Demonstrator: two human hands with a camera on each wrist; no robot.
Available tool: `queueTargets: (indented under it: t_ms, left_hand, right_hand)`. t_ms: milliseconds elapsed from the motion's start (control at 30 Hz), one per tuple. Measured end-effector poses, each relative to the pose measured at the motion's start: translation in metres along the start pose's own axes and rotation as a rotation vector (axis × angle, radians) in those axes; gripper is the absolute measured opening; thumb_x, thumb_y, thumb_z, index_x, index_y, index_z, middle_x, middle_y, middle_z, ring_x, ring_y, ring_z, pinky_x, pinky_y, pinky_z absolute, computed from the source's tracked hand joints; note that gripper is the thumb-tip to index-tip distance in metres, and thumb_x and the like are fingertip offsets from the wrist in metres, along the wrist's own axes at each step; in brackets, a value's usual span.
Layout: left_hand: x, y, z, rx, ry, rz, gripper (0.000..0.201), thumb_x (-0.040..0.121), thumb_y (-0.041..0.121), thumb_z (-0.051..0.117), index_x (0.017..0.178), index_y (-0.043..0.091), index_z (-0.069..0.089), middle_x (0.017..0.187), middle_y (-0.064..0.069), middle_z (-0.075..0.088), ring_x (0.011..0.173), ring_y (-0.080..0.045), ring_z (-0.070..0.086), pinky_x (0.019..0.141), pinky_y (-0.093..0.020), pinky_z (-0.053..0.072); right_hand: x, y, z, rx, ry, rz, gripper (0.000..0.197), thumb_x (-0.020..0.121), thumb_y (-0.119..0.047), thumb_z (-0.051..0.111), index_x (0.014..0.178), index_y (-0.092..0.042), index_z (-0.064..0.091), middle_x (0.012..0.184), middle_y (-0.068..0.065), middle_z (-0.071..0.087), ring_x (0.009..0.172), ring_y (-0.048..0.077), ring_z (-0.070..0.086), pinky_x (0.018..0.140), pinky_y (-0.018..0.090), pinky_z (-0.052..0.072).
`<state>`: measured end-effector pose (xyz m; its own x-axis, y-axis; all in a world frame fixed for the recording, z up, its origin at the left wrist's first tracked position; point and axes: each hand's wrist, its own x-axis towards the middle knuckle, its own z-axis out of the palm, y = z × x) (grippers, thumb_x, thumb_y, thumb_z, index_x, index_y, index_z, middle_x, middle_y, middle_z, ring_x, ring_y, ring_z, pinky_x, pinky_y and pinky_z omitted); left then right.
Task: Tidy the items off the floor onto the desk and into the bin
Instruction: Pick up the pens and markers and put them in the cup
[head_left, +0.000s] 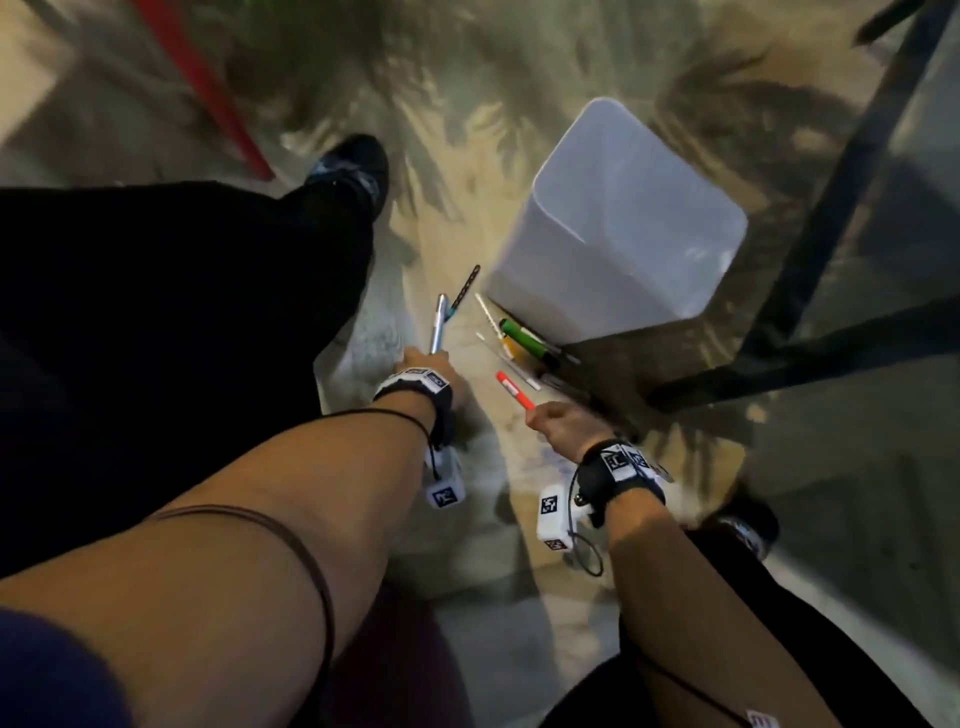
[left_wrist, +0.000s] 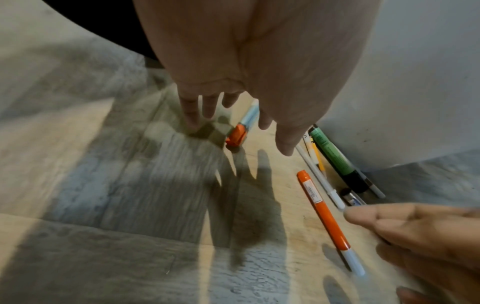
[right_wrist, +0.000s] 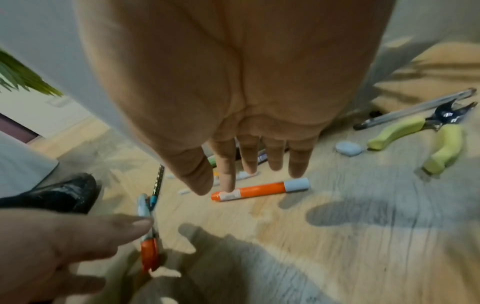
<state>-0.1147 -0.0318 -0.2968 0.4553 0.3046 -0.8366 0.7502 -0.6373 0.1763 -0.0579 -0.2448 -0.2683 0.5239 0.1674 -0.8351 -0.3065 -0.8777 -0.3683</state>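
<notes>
While both hands reached down with fingers straight and grasping nothing, the left hand hovered over a blue pen, and the right hand over an orange marker, beside the white bin.

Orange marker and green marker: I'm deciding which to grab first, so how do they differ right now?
The orange marker has an orange barrel and a pale end; the green marker has a green barrel and a black end. The orange marker lies apart in the open; the green marker lies against the bin among other pens. The right hand reaches the orange marker; nothing touches the green marker. Both lie flat on the floor.
</notes>
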Motion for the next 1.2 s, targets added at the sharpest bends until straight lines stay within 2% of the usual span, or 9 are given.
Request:
queueTargets:
  t_ms: [133, 267, 433, 533, 767, 867, 967, 1100, 1200]
  left_hand:
    - [0.024, 0.010, 0.023, 0.038, 0.018, 0.007, 0.054, 0.097, 0.048, 0.047, 0.149, 0.032, 0.039, 0.161, -0.017, 0.007, 0.140, -0.046, 0.029, 0.115, -0.050, 0.031]
    - [0.042, 0.007, 0.035, 0.013, 0.004, 0.007, 0.057, 0.097, 0.043, 0.051, 0.150, 0.027, 0.037, 0.167, -0.009, -0.017, 0.149, -0.045, 0.012, 0.119, -0.056, 0.025]
    - [0.055, -0.003, 0.040, -0.043, 0.039, 0.007, 0.067, 0.091, 0.040, 0.064, 0.147, 0.017, 0.037, 0.162, -0.009, 0.019, 0.132, -0.035, 0.042, 0.109, -0.045, 0.041]
    - [0.054, -0.005, 0.038, -0.093, 0.164, -0.001, 0.050, 0.095, 0.024, 0.063, 0.139, 0.009, 0.046, 0.132, -0.011, 0.054, 0.098, -0.028, 0.059, 0.081, -0.034, 0.051]
    - [0.028, -0.009, 0.036, 0.169, 0.127, 0.029, 0.026, 0.098, 0.015, 0.059, 0.118, 0.002, 0.068, 0.110, -0.013, 0.071, 0.103, -0.029, 0.069, 0.077, -0.028, 0.051]
    - [0.003, -0.006, 0.032, -0.070, 0.068, 0.088, 0.042, 0.089, 0.016, 0.067, 0.127, 0.012, 0.051, 0.109, -0.014, 0.065, 0.097, -0.035, 0.066, 0.081, -0.038, 0.057]
    - [-0.018, 0.007, 0.016, -0.088, -0.062, 0.137, 0.058, 0.084, 0.021, 0.062, 0.138, 0.024, 0.040, 0.116, -0.013, 0.063, 0.095, -0.034, 0.065, 0.085, -0.042, 0.058]
    - [-0.056, 0.037, -0.009, -0.102, -0.113, 0.290, 0.021, 0.088, 0.024, 0.050, 0.106, 0.016, 0.057, 0.104, -0.015, 0.069, 0.087, -0.034, 0.070, 0.077, -0.044, 0.061]
    - [-0.110, 0.066, -0.040, -0.096, -0.139, 0.431, 0.016, 0.092, 0.020, 0.043, 0.094, 0.012, 0.057, 0.082, -0.017, 0.064, 0.068, -0.032, 0.063, 0.055, -0.030, 0.046]
  right_hand:
    - [0.030, 0.009, 0.027, -0.102, 0.046, -0.039, 0.029, 0.094, -0.010, 0.070, 0.122, -0.001, 0.071, 0.129, 0.011, 0.064, 0.125, 0.028, 0.061, 0.094, 0.018, 0.041]
    - [0.050, 0.014, 0.045, -0.258, 0.010, -0.001, 0.053, 0.095, -0.028, 0.064, 0.145, -0.014, 0.057, 0.170, 0.007, 0.015, 0.155, 0.032, 0.026, 0.126, 0.035, 0.025]
    - [0.056, 0.026, 0.068, -0.522, -0.024, 0.007, 0.055, 0.100, -0.038, 0.050, 0.152, -0.023, 0.042, 0.174, 0.002, -0.001, 0.160, 0.034, -0.001, 0.129, 0.052, 0.014]
    - [0.049, 0.032, 0.075, -0.557, 0.100, -0.038, 0.055, 0.098, -0.035, 0.058, 0.150, -0.020, 0.046, 0.165, 0.001, 0.020, 0.152, 0.032, 0.023, 0.123, 0.050, 0.030]
    - [0.029, 0.049, 0.086, -0.145, 0.328, -0.014, 0.025, 0.091, -0.006, 0.066, 0.111, -0.017, 0.078, 0.121, 0.001, 0.069, 0.110, 0.016, 0.069, 0.089, 0.007, 0.038]
    - [0.012, 0.044, 0.077, 0.112, 0.366, 0.030, 0.025, 0.084, 0.003, 0.067, 0.093, -0.018, 0.078, 0.095, 0.000, 0.076, 0.086, 0.013, 0.069, 0.086, 0.014, 0.052]
    - [-0.011, 0.032, 0.058, 0.315, 0.330, 0.078, 0.043, 0.081, 0.008, 0.070, 0.105, -0.026, 0.056, 0.087, -0.001, 0.068, 0.085, 0.019, 0.069, 0.083, 0.028, 0.059]
    - [-0.053, 0.006, 0.013, 0.345, 0.277, -0.037, 0.049, 0.082, 0.008, 0.070, 0.116, -0.025, 0.057, 0.087, 0.003, 0.065, 0.089, 0.028, 0.068, 0.091, 0.052, 0.060]
    - [-0.102, -0.015, -0.032, 0.276, 0.312, -0.155, 0.039, 0.074, 0.004, 0.072, 0.094, -0.029, 0.066, 0.071, -0.010, 0.068, 0.083, 0.028, 0.072, 0.087, 0.053, 0.061]
